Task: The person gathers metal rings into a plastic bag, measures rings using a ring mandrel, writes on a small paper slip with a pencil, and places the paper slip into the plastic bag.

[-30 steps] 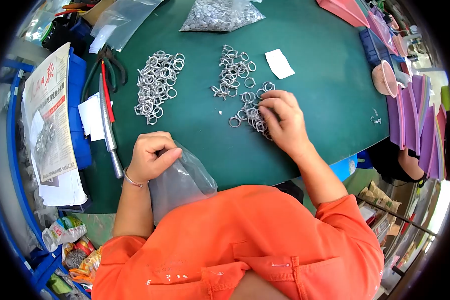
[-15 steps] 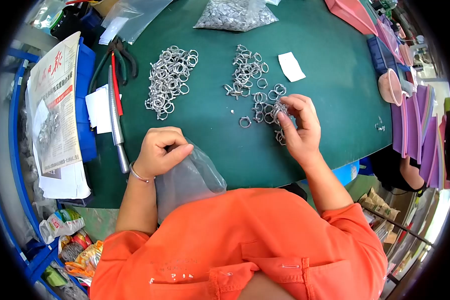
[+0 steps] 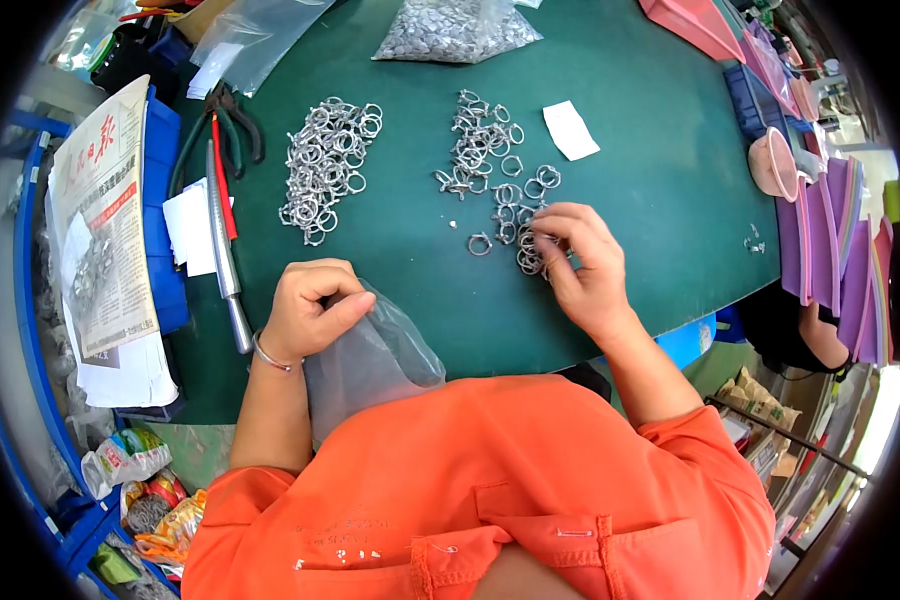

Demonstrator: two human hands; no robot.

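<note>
My left hand (image 3: 320,308) is closed on the rim of a clear plastic bag (image 3: 375,360) that hangs over the table's near edge. My right hand (image 3: 585,265) is at the near end of a loose group of metal rings (image 3: 507,215), thumb and fingertips closed on some of them; the fingers partly hide these rings. One single ring (image 3: 479,244) lies just left of that group. Farther back is another cluster of rings (image 3: 480,140). A larger heap of rings (image 3: 328,165) sits to the left, beyond my left hand.
Pliers (image 3: 225,125), a red-handled tool (image 3: 220,185) and a tapered metal rod (image 3: 227,260) lie at the left beside a newspaper (image 3: 105,220). A filled bag (image 3: 455,30) stands at the back. White paper (image 3: 571,130) and a pink cup (image 3: 773,165) are to the right.
My right hand first drew rings together, lifted some off the table, and is now lower among the rings again. My left hand keeps its hold on the bag. The view shifted slightly.
</note>
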